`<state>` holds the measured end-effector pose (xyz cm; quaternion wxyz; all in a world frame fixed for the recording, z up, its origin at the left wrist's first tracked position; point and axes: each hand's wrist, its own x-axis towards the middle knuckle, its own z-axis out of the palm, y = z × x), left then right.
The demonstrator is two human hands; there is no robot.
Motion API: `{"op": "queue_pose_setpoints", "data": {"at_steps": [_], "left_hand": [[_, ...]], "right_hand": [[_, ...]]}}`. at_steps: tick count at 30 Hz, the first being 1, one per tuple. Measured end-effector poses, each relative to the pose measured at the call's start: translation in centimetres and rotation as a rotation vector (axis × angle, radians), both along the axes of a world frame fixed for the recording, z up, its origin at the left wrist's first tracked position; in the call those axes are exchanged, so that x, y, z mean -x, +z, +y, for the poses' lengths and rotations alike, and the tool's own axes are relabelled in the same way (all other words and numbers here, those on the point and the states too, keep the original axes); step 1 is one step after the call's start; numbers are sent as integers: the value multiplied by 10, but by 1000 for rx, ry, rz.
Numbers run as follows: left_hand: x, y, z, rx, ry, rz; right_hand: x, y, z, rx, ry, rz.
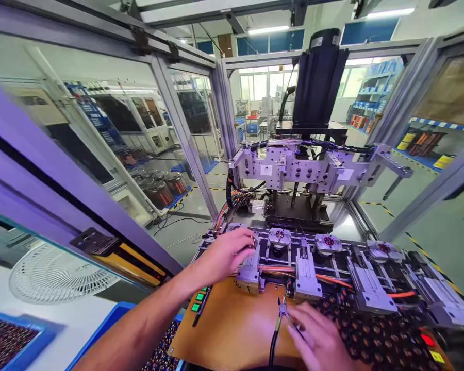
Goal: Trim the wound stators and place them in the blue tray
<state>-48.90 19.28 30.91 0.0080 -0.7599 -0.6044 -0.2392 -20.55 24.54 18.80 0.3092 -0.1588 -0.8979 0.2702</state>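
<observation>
My left hand (234, 248) reaches over the leftmost fixture (249, 270) of the machine, its fingers pinched together. A small dark bit shows at the fingertips, too small to name, and the hand hides most of that station. My right hand (319, 337) is closed around a pair of cutting pliers (282, 310) above the orange-brown board (224, 324). The pliers' jaws point up and forward, slightly parted; one dark handle runs down away from the palm. Round parts with red and dark centres sit on the other stations, such as the second station (279, 235) and third station (328, 242).
Many small dark round parts (375, 330) with copper tones lie at the right. Green buttons (195, 307) line the board's left edge; a red button (427, 339) is far right. Ahead stands a gripper-bearing machine head (294, 167). A white fan (62, 270) and blue trays (96, 330) are left.
</observation>
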Motion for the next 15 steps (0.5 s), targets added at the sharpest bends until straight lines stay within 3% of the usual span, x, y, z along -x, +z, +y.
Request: {"op": "queue_pose_setpoints", "data": {"at_steps": [3, 5, 9, 15], "left_hand": [[-44, 8, -25, -187, -88, -21], [-63, 9, -38, -266, -104, -27], [-81, 1, -57, -379, -74, -60], [-89, -12, -74, -445, -51, -165]], "right_hand": [[22, 55, -3, 236, 4, 219], [35, 72, -6, 389, 21, 307], [47, 77, -16, 551, 47, 379], [42, 80, -28, 770, 136, 348]]}}
